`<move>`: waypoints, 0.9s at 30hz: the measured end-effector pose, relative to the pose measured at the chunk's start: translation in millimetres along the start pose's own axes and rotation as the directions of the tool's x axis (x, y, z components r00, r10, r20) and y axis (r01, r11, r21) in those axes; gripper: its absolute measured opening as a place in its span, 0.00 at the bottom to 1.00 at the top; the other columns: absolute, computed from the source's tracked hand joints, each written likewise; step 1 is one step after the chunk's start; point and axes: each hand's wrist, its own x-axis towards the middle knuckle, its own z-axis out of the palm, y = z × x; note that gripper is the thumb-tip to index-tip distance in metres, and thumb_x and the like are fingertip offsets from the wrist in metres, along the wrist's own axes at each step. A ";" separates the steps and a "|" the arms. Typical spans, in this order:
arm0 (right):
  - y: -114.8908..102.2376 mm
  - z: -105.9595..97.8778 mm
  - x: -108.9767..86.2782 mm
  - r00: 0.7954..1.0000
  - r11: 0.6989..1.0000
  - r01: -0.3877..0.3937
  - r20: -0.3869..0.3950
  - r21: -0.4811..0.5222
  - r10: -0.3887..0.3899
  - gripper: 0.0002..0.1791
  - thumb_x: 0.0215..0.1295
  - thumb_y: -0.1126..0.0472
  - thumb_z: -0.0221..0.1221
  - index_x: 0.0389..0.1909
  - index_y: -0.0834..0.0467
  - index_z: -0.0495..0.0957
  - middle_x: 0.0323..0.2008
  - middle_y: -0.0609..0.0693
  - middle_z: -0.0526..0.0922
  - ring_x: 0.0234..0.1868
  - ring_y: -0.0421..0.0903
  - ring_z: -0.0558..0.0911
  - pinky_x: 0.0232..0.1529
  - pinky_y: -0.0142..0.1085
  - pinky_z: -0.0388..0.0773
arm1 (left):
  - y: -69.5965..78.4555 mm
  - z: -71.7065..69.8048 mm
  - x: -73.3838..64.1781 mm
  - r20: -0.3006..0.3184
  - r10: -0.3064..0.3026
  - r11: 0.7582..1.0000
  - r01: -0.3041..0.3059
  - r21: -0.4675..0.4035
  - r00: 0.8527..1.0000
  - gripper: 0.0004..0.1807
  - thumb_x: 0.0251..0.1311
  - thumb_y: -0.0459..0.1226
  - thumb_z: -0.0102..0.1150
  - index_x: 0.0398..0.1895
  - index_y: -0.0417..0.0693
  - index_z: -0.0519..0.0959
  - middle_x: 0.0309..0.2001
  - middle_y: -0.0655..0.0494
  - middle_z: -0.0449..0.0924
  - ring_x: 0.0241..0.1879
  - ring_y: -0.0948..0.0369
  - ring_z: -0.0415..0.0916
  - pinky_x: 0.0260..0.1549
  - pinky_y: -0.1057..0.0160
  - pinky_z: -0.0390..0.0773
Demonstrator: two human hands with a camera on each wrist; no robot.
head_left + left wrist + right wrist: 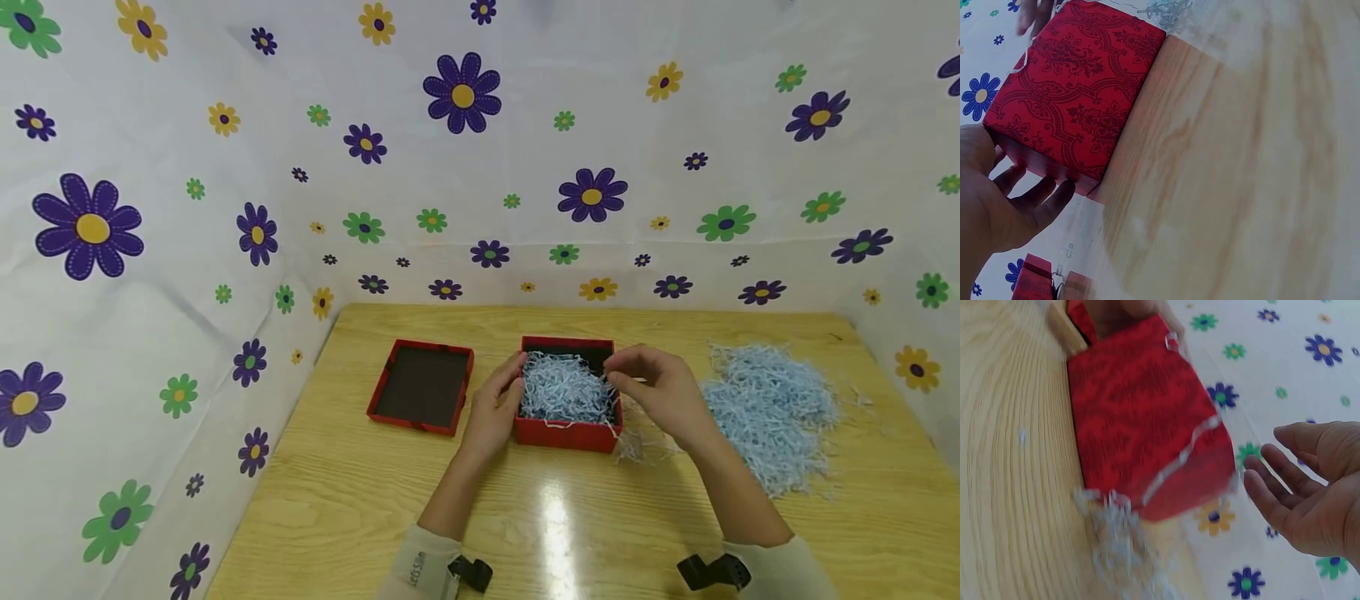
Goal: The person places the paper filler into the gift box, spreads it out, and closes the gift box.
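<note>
A red patterned box (pixel 566 435) with a dark inside stands on the table, filled with pale blue shredded paper (pixel 566 390). My left hand (pixel 493 410) rests against the box's left side; in the left wrist view its fingers (pixel 1035 194) lie along that side wall. My right hand (pixel 663 392) is raised at the right rim, thumb and fingers apart beside the paper. The right wrist view shows that hand (pixel 1310 487) with bent, parted fingers and nothing held. White strands hang over the front of the box (pixel 1141 419).
Left of the box lies its red lid (pixel 420 386), dark inside up. A large heap of pale blue shredded paper (pixel 772 417) spreads on the table's right side, with loose strands (pixel 637 446) near the box. A flower-patterned cloth (pixel 525 167) stands behind the wooden table (pixel 315 500).
</note>
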 end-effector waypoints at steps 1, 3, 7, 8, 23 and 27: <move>4.0 -6.8 -3.6 0.999 1.000 -0.001 -0.032 -0.014 0.001 0.13 0.76 0.64 0.64 0.55 0.65 0.83 0.51 0.61 0.87 0.47 0.39 0.86 0.47 0.25 0.82 | -0.2 -0.1 -0.1 0.001 -0.002 1.000 0.002 -0.002 1.000 0.25 0.84 0.39 0.47 0.81 0.54 0.68 0.80 0.62 0.62 0.80 0.58 0.58 0.72 0.45 0.69; 14.1 -22.0 -11.6 0.996 0.999 -0.016 -0.091 -0.047 0.012 0.13 0.76 0.63 0.64 0.56 0.65 0.82 0.52 0.63 0.86 0.46 0.31 0.84 0.46 0.22 0.81 | -0.3 -0.1 0.1 0.003 -0.007 1.000 0.007 0.001 1.000 0.25 0.84 0.40 0.47 0.81 0.54 0.68 0.80 0.63 0.62 0.79 0.60 0.59 0.72 0.46 0.70; 39.3 -51.9 -34.2 0.980 0.976 -0.101 -0.189 -0.195 0.064 0.17 0.77 0.57 0.64 0.59 0.63 0.81 0.58 0.65 0.83 0.51 0.35 0.82 0.48 0.18 0.76 | -1.8 0.5 -0.5 0.009 0.001 1.000 -0.001 0.005 1.000 0.26 0.84 0.41 0.47 0.81 0.54 0.68 0.80 0.64 0.63 0.79 0.60 0.60 0.72 0.48 0.70; 44.5 -58.2 -40.7 0.976 0.967 -0.127 -0.204 -0.221 0.081 0.19 0.77 0.56 0.64 0.60 0.64 0.81 0.61 0.66 0.81 0.55 0.42 0.82 0.53 0.24 0.78 | -2.0 0.4 -0.8 0.010 0.004 1.000 -0.004 0.011 1.000 0.26 0.84 0.41 0.47 0.81 0.54 0.67 0.80 0.63 0.63 0.79 0.60 0.60 0.72 0.48 0.70; 106.8 -82.0 -85.2 0.980 0.864 -0.132 -0.193 -0.486 0.041 0.23 0.69 0.65 0.69 0.63 0.67 0.79 0.63 0.77 0.75 0.40 0.67 0.83 0.38 0.60 0.79 | 3.8 0.9 -0.3 -0.016 0.010 1.000 -0.010 0.007 1.000 0.25 0.83 0.34 0.47 0.80 0.44 0.67 0.81 0.50 0.63 0.80 0.52 0.59 0.73 0.43 0.68; 98.4 -80.5 -87.4 0.945 0.866 -0.194 -0.325 -0.461 0.039 0.16 0.73 0.64 0.66 0.58 0.65 0.83 0.55 0.74 0.82 0.10 0.44 0.67 0.16 0.38 0.68 | 19.3 0.8 -3.4 -0.004 0.007 1.000 -0.007 -0.013 1.000 0.25 0.83 0.32 0.46 0.80 0.40 0.66 0.81 0.45 0.62 0.80 0.50 0.59 0.73 0.42 0.67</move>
